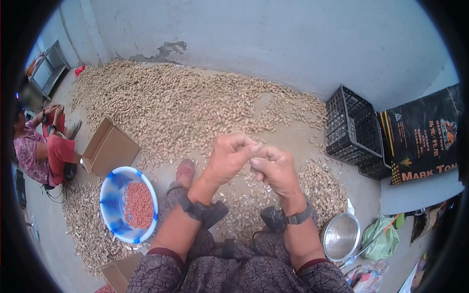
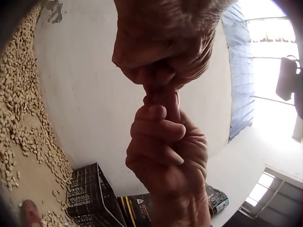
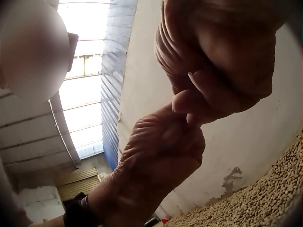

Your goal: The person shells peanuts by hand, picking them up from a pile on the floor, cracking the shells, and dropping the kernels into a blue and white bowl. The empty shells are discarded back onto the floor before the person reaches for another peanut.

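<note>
In the head view my left hand (image 1: 228, 158) and right hand (image 1: 277, 168) meet at the fingertips, raised in front of my lap. Thumbs and forefingers pinch together where they meet. The small thing pinched there is almost wholly hidden by the fingers; I cannot tell its kind. From the left wrist view, the right hand (image 2: 165, 146) shows its other fingers curled, with its tips up against the left hand (image 2: 163, 42). Beyond the hands, a wide heap of unshelled peanuts (image 1: 171, 97) covers the floor. Broken shells (image 1: 244, 205) lie beneath them.
A blue-and-white basin (image 1: 108, 210) holds shelled pink peanuts (image 1: 138, 205), left of my knees. Behind it stands a cardboard box (image 1: 115, 151). A seated person (image 1: 44, 146) is farther left. At right are black crates (image 1: 359, 129), a printed sack (image 1: 425, 136) and a metal bowl (image 1: 341, 237).
</note>
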`<state>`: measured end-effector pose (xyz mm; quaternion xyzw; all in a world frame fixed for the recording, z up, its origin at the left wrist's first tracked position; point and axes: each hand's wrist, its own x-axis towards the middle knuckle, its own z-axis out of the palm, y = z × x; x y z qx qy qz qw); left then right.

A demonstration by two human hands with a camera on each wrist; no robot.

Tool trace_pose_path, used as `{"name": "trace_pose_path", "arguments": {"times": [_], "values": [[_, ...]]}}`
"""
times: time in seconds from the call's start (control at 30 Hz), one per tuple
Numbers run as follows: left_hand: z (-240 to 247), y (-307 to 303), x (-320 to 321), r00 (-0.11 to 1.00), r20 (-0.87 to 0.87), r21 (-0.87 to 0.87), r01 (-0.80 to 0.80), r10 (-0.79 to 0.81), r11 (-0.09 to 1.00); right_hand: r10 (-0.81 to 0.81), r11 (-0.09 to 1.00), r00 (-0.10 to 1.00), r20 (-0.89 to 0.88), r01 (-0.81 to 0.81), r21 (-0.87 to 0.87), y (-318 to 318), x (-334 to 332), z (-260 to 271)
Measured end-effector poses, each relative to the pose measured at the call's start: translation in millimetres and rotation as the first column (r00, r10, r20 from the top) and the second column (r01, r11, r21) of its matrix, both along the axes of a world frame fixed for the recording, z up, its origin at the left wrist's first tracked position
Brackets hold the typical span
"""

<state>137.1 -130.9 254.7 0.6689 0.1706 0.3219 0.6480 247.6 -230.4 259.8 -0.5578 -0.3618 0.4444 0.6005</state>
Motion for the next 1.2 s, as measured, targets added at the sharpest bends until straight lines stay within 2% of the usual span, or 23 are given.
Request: {"name": "trace_pose_path", "arguments": {"times": [0.2,0.27,0.3,0.37,0.43,0.5,0.63,0.7,0.73,0.77,0.8,0.83,0.9,0.93,1.0,1.03,1.1,1.2], "values": [[-3.9,-5.4,3.1,0.990,0.095,0.021,-0.104,0.102,0.994,-0.017,1.000,0.982,-0.187,0.017,0.001,0.1,-3.9,2.4],[-7.0,-7.9,5.0,0.988,0.127,-0.144,-0.073,0.092,0.987,-0.016,0.999,0.971,-0.238,0.024,0.029,1.7,-4.7,-1.6],[-8.3,-9.9,7.2,0.987,0.128,-0.144,-0.074,0.093,0.987,-0.015,0.998,0.957,-0.290,0.033,0.056,2.5,-4.8,-3.2],[-10.9,-12.7,11.6,0.970,0.171,-0.300,-0.113,0.170,0.947,-0.020,0.998,0.955,-0.297,0.040,0.058,3.9,-5.0,-4.1],[-16.1,-10.1,12.0,0.973,0.168,-0.348,-0.091,0.157,0.933,-0.025,0.997,0.952,-0.305,0.046,0.062,4.9,-6.0,-3.3],[-17.9,-9.1,12.4,0.975,0.164,-0.397,-0.071,0.147,0.915,-0.077,0.997,0.986,-0.147,0.081,0.019,5.5,-8.2,-1.8],[-23.8,-5.9,12.4,0.982,0.131,-0.574,-0.038,0.137,0.818,-0.129,0.988,0.990,-0.054,0.133,0.075,9.0,-15.5,-7.3],[-25.3,-4.6,12.6,0.984,0.124,-0.631,-0.022,0.128,0.776,-0.236,0.971,0.961,0.146,0.227,0.077,9.9,-20.9,-7.8],[-25.1,-4.9,14.0,0.989,0.096,-0.659,-0.024,0.116,0.752,-0.228,0.973,0.962,0.147,0.220,0.071,9.8,-21.2,-9.0],[-25.3,-4.6,14.8,0.992,0.069,-0.687,-0.028,0.103,0.726,-0.291,0.956,0.878,0.380,0.249,0.157,9.8,-20.6,-11.4],[-25.4,-3.7,14.4,0.991,0.068,-0.691,-0.034,0.112,0.722,-0.352,0.935,0.733,0.582,0.252,0.248,9.4,-19.9,-13.5],[-25.6,-2.8,13.9,0.994,0.080,-0.690,0.001,0.075,0.724,-0.343,0.939,0.736,0.584,0.245,0.242,9.5,-18.2,-15.6],[-23.5,-2.2,13.3,0.995,0.091,-0.692,0.032,0.043,0.721,-0.399,0.916,0.503,0.766,0.181,0.358,10.7,-14.0,-18.3],[-19.7,-3.1,13.2,0.997,0.070,-0.693,0.025,0.033,0.720,-0.393,0.918,0.505,0.768,0.178,0.353,10.5,-13.5,-17.5],[-19.4,-2.7,13.0,0.998,0.048,-0.699,0.015,0.026,0.715,-0.394,0.918,0.368,0.842,0.121,0.377,9.0,-13.5,-15.0],[-21.3,-1.5,12.7,0.999,0.048,-0.721,0.031,0.005,0.692,-0.389,0.921,0.370,0.844,0.117,0.373,8.5,-13.7,-15.1],[-22.9,0.1,11.5,0.999,0.047,-0.745,0.041,-0.009,0.665,-0.367,0.930,0.265,0.892,0.075,0.360,8.1,-14.7,-15.9],[-22.9,1.6,11.4,0.999,0.033,-0.736,0.043,-0.028,0.676,-0.351,0.936,0.259,0.900,0.080,0.343,8.3,-13.4,-16.2]]}}
